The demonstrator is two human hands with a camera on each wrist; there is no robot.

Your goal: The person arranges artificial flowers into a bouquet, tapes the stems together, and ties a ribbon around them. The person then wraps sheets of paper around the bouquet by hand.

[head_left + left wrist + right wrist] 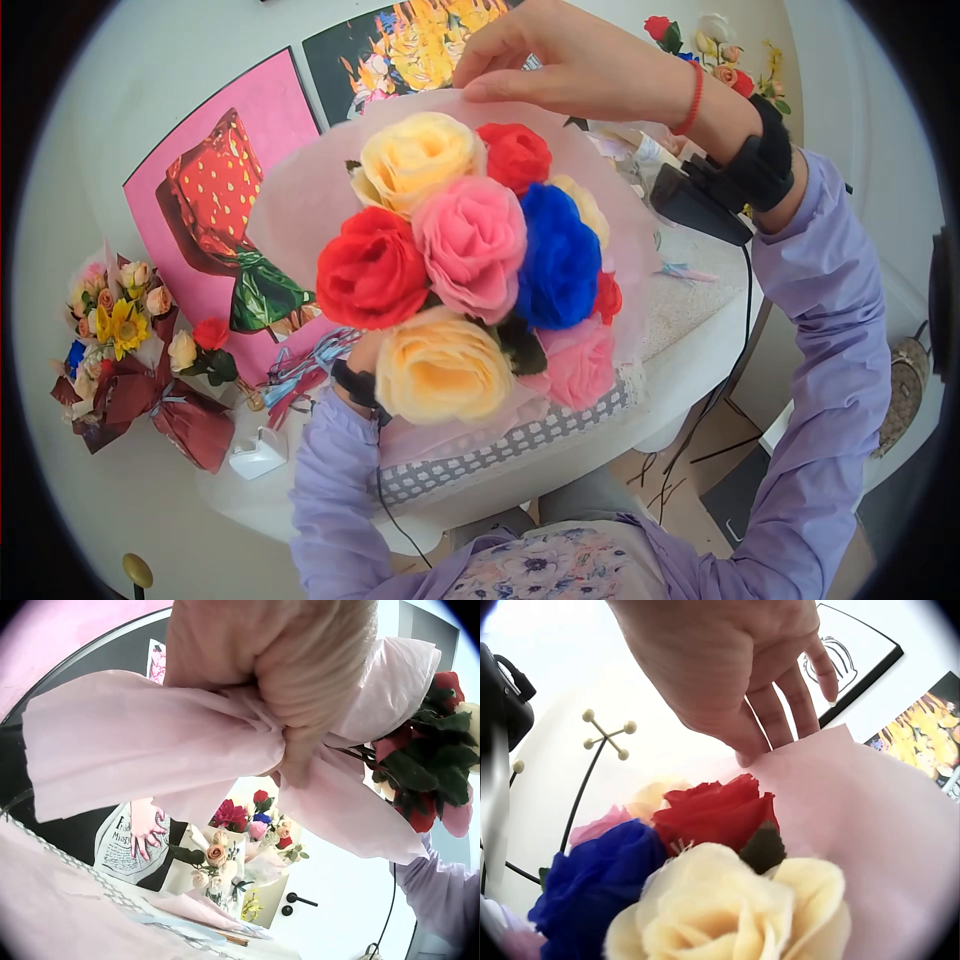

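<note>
A bouquet of artificial roses, among them a pink rose (468, 248), a blue rose (558, 257) and a red rose (371, 268), is wrapped in pale pink paper (300, 200). My left hand (277, 667) grips the gathered paper (150, 731) around the stems; in the head view it is mostly hidden behind the flowers. At the top edge of the wrap, my right hand (575, 65) pinches the paper between thumb and fingers. In the right wrist view, the right hand (735, 682) holds the paper edge (817, 761) just beyond a red rose (716, 814).
A bouquet in dark red wrap (190, 425) lies left, near a white object (258, 452) and ribbons (315, 365). Pictures, one a pink poster (180, 160), stand behind. More flowers (725, 60) are at the back right. A black cable (735, 350) hangs by the table's right edge.
</note>
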